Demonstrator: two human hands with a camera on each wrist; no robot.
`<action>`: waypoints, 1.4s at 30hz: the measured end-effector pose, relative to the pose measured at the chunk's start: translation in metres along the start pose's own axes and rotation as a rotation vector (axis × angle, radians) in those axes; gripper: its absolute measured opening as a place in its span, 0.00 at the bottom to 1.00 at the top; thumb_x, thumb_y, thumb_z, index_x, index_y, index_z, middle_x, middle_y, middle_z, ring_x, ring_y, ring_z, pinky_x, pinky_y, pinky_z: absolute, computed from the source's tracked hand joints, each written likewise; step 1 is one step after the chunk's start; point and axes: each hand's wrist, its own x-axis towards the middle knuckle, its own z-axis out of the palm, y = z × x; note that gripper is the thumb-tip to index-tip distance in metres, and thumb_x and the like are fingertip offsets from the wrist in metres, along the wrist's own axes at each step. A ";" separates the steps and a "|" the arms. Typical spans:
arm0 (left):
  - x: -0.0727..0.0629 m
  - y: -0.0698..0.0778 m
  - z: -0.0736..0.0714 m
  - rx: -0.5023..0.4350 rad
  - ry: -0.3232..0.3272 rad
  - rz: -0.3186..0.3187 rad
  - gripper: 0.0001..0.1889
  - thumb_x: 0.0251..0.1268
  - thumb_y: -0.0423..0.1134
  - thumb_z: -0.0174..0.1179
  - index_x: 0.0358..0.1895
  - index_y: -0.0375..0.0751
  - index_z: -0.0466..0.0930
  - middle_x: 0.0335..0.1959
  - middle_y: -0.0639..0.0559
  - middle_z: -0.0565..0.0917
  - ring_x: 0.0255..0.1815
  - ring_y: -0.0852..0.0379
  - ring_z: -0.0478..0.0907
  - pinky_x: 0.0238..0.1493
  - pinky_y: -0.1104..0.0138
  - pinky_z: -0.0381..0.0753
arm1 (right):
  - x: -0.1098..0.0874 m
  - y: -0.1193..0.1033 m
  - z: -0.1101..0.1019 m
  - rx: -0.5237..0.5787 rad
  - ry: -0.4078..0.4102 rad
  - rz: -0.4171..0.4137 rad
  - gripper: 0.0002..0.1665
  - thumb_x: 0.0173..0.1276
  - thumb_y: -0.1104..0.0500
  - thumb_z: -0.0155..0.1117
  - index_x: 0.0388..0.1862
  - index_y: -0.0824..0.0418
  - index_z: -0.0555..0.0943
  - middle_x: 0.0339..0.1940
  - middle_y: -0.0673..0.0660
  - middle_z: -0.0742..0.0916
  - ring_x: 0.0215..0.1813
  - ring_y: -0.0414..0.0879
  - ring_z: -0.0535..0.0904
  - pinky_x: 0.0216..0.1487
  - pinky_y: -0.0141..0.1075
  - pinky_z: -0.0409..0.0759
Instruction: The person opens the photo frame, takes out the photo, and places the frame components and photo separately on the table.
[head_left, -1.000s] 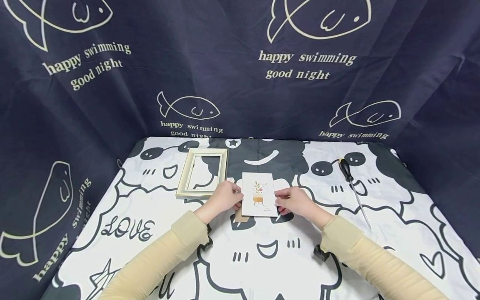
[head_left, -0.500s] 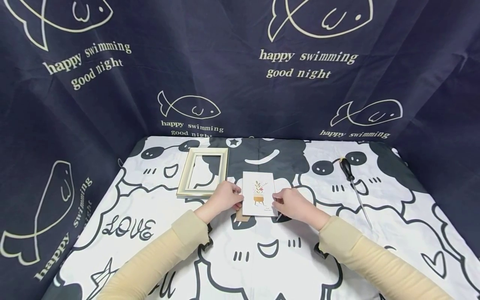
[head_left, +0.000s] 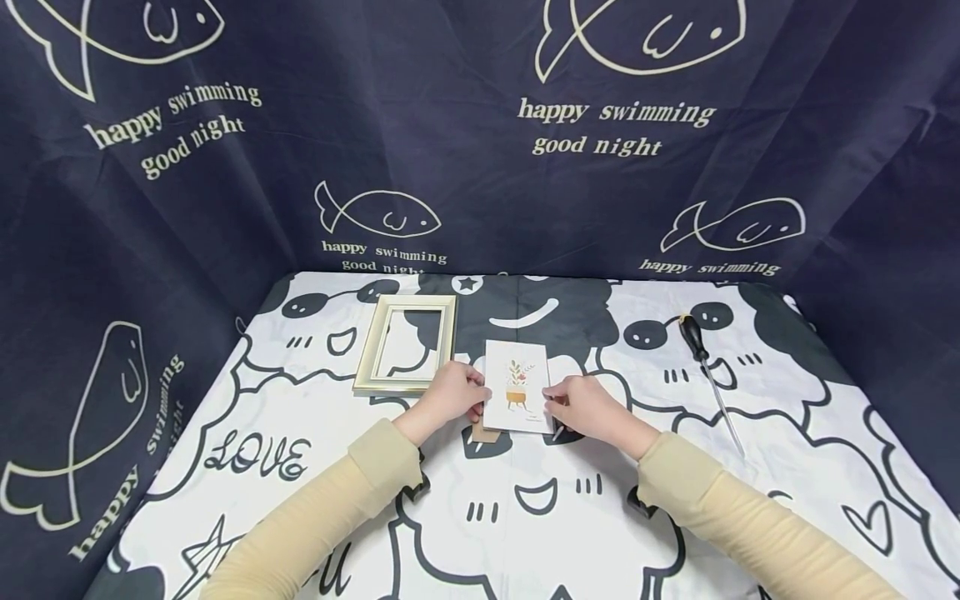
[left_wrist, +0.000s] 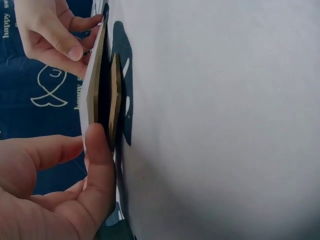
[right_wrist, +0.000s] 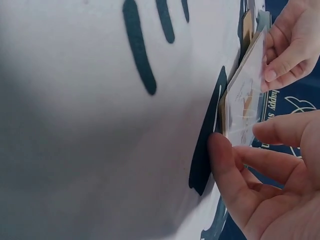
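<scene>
A white print with a potted-plant picture [head_left: 517, 387] lies face up over a thin board [left_wrist: 97, 95], both held between my hands at the middle of the table. My left hand [head_left: 451, 393] pinches the left edge of this stack, with fingers on both its faces in the left wrist view. Opposite it, my right hand [head_left: 588, 408] pinches the right edge. Beneath the stack, a brown board piece [head_left: 484, 432] sticks out at the lower left; a gap separates the two in the left wrist view. Most of that brown piece is hidden.
A cream picture frame [head_left: 369, 358] with an open middle lies just beyond my left hand. To the right is a screwdriver [head_left: 693, 337] with a black handle, its shaft pointing toward me. A patterned cloth [head_left: 525, 533] covers the table, and a dark curtain [head_left: 480, 150] hangs behind.
My right hand has shifted slightly left, its fingertips now further over the print's right edge. The print has moved a touch away from me. My left hand has hardly moved.
</scene>
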 end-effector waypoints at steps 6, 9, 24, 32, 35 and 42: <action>-0.001 0.000 0.000 -0.043 0.016 -0.014 0.04 0.60 0.30 0.59 0.32 0.31 0.78 0.14 0.48 0.79 0.11 0.61 0.76 0.20 0.67 0.81 | -0.001 -0.001 0.000 0.032 0.000 0.009 0.17 0.64 0.63 0.60 0.50 0.70 0.82 0.19 0.51 0.77 0.15 0.38 0.71 0.17 0.30 0.68; -0.001 0.000 0.000 -0.044 0.026 -0.013 0.04 0.60 0.30 0.59 0.32 0.30 0.78 0.14 0.49 0.79 0.11 0.61 0.76 0.20 0.67 0.81 | -0.001 0.000 -0.001 0.053 -0.006 0.017 0.17 0.64 0.63 0.59 0.50 0.70 0.81 0.19 0.50 0.78 0.15 0.38 0.71 0.17 0.30 0.69; 0.001 0.002 0.001 -0.156 0.057 -0.051 0.10 0.57 0.28 0.59 0.42 0.26 0.78 0.17 0.50 0.79 0.11 0.64 0.74 0.21 0.72 0.79 | -0.001 0.016 -0.009 0.402 -0.074 0.207 0.19 0.67 0.63 0.54 0.55 0.70 0.77 0.26 0.58 0.85 0.24 0.45 0.82 0.28 0.37 0.83; 0.003 0.001 0.002 -0.314 0.016 -0.110 0.13 0.58 0.26 0.58 0.46 0.23 0.76 0.20 0.47 0.80 0.13 0.62 0.76 0.23 0.70 0.82 | -0.006 0.027 -0.010 0.820 -0.170 0.306 0.23 0.69 0.67 0.50 0.58 0.82 0.68 0.32 0.61 0.85 0.30 0.44 0.84 0.37 0.38 0.84; 0.003 0.001 0.002 -0.369 0.000 -0.141 0.12 0.60 0.26 0.58 0.46 0.24 0.76 0.21 0.47 0.79 0.16 0.62 0.77 0.24 0.71 0.82 | -0.008 0.032 -0.009 0.904 -0.202 0.308 0.24 0.70 0.67 0.49 0.59 0.83 0.65 0.33 0.59 0.85 0.33 0.45 0.85 0.41 0.39 0.84; 0.002 0.005 0.003 -0.438 -0.027 -0.156 0.12 0.60 0.26 0.57 0.46 0.23 0.76 0.20 0.48 0.78 0.17 0.62 0.77 0.24 0.72 0.81 | -0.007 0.038 -0.007 1.162 -0.250 0.373 0.21 0.72 0.66 0.48 0.58 0.79 0.67 0.32 0.56 0.86 0.35 0.43 0.85 0.44 0.36 0.83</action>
